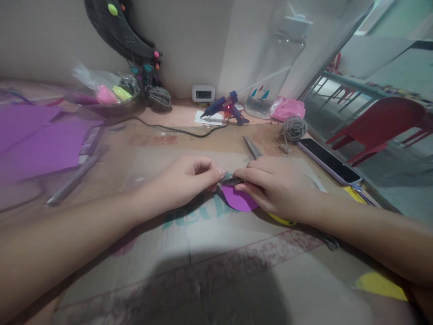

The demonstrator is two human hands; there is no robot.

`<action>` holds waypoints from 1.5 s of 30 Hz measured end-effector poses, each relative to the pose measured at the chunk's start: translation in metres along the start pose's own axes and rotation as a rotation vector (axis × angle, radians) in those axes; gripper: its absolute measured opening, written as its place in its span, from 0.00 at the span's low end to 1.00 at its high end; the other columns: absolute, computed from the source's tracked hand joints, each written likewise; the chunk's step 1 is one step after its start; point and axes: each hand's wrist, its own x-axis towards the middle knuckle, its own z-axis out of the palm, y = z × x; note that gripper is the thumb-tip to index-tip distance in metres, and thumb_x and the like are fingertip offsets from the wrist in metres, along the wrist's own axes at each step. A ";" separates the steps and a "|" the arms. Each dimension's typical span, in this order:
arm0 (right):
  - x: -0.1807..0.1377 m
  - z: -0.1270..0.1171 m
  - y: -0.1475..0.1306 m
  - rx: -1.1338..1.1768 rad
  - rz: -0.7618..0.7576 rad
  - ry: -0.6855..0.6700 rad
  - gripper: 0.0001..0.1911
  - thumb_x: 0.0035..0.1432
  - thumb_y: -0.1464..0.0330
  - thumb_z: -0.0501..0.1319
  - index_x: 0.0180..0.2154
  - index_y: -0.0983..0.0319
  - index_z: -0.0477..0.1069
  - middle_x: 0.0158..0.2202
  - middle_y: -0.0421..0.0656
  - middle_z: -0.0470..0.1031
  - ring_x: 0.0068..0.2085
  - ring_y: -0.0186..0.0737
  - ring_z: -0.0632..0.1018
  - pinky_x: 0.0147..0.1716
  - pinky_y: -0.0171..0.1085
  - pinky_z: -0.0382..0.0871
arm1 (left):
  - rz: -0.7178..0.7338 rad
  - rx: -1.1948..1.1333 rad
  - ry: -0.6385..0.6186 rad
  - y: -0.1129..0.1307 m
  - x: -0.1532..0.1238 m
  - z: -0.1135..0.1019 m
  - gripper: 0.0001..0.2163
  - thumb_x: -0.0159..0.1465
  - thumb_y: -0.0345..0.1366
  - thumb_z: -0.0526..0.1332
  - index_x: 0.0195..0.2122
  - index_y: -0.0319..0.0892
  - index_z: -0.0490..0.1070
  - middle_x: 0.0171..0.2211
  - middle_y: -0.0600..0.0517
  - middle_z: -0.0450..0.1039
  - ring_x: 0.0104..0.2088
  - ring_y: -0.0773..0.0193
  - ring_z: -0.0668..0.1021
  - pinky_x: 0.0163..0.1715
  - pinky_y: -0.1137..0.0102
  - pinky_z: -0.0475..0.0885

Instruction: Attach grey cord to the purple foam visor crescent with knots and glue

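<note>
My left hand (pixel 184 180) and my right hand (pixel 275 185) meet at the middle of the table, both with fingers pinched together. Between them they hold a thin dark strip (pixel 232 181) that lies over a rounded purple foam piece (pixel 238 200). My right hand rests partly on that purple piece. A yellow object (pixel 283 220) peeks out from under my right wrist. The table is covered with a printed cardboard sheet (pixel 203 253).
Purple foam sheets (pixel 40 142) lie at the left. A blue glue gun (pixel 225 107) with its cord stands at the back, near a small clock (pixel 203 93). Scissors (pixel 252 146), a twine ball (pixel 292 128) and a phone (pixel 328 160) lie right. A bowl (pixel 104 101) sits back left.
</note>
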 end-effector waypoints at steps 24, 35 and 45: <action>0.000 0.001 0.001 -0.050 -0.024 0.033 0.16 0.67 0.62 0.51 0.41 0.65 0.73 0.26 0.43 0.72 0.29 0.37 0.69 0.28 0.37 0.55 | 0.018 0.008 0.019 -0.003 0.000 0.001 0.16 0.66 0.45 0.53 0.26 0.42 0.67 0.24 0.54 0.69 0.26 0.67 0.70 0.26 0.71 0.62; -0.002 0.001 -0.001 -0.036 0.015 -0.003 0.16 0.66 0.62 0.52 0.41 0.65 0.73 0.26 0.42 0.71 0.29 0.37 0.68 0.29 0.37 0.53 | 0.026 0.064 0.037 -0.005 0.000 0.001 0.16 0.66 0.46 0.52 0.26 0.41 0.67 0.24 0.55 0.68 0.25 0.68 0.69 0.25 0.71 0.62; 0.001 0.000 -0.002 -0.117 -0.026 0.038 0.16 0.67 0.64 0.51 0.38 0.65 0.74 0.25 0.42 0.71 0.27 0.36 0.67 0.28 0.37 0.51 | 0.018 0.043 0.025 -0.004 0.001 0.001 0.16 0.66 0.45 0.52 0.26 0.42 0.67 0.24 0.55 0.68 0.26 0.67 0.69 0.27 0.70 0.62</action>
